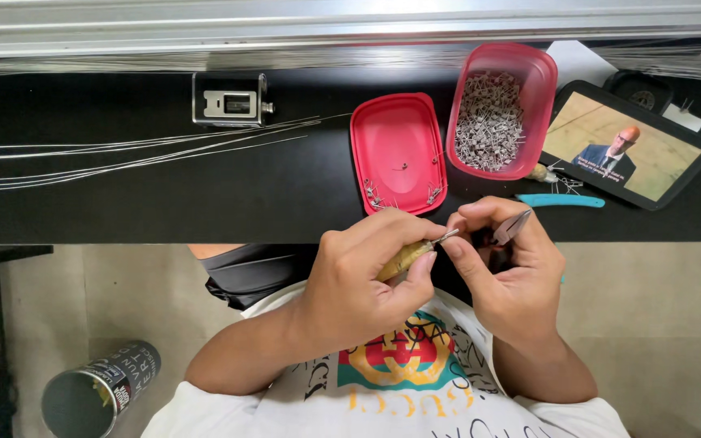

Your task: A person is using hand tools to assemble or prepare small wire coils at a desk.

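Head view: a black bench (164,203) runs across just beyond both hands, low enough that they work at its near edge, over the lap. Past the right hand (513,268) leans a tablet (626,146), tilted toward the person as if to be watched while working. Straight ahead of the hands sit a pink tub (539,81) heaped with small wire coils and its lid (399,130), laid flat with a few coils on it, both within easy reach. Long wires (123,150) trail off beyond the left hand (359,280). That hand is closed around a yellowish handled tool (406,258); the right is closed on small pliers (511,229). The two tips almost meet between the hands; any piece there is too small to tell.
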